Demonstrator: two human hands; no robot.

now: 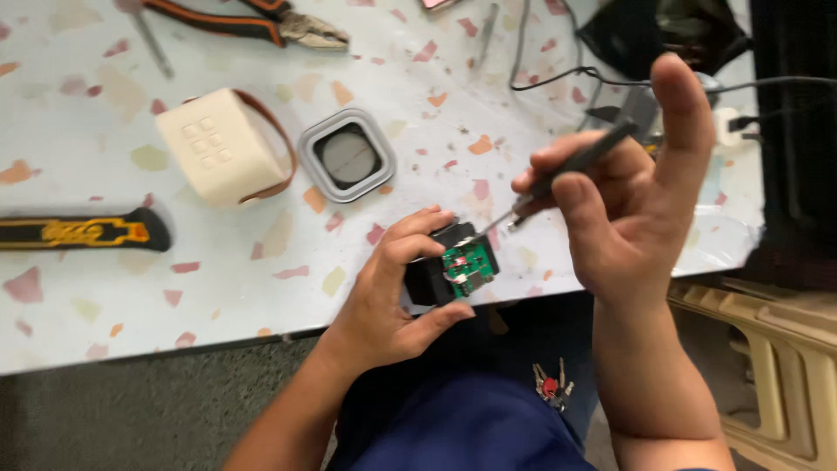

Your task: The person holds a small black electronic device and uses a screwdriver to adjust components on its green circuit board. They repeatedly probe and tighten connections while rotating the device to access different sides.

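My left hand (pixel 384 292) grips a small black module (pixel 436 277) with a green circuit board (pixel 468 265) on its face, held just over the table's front edge. My right hand (pixel 623 196) pinches a slim dark screwdriver (pixel 571 166), index finger raised. Its metal tip points down-left and meets the upper edge of the circuit board. A cream cube-shaped casing (pixel 214 146) with a brown strap lies on the table to the left. Beside it sits a grey square frame with a round dark centre (pixel 348 155).
The white speckled table (pixel 174 288) carries pliers with orange-black handles (pixel 253 22) at the top, a black-and-yellow tool handle (pixel 83 231) at the left, and black cables (pixel 610 78) at the top right. A key bunch (pixel 551 384) hangs at my waist. A beige plastic crate (pixel 776 349) stands at the right.
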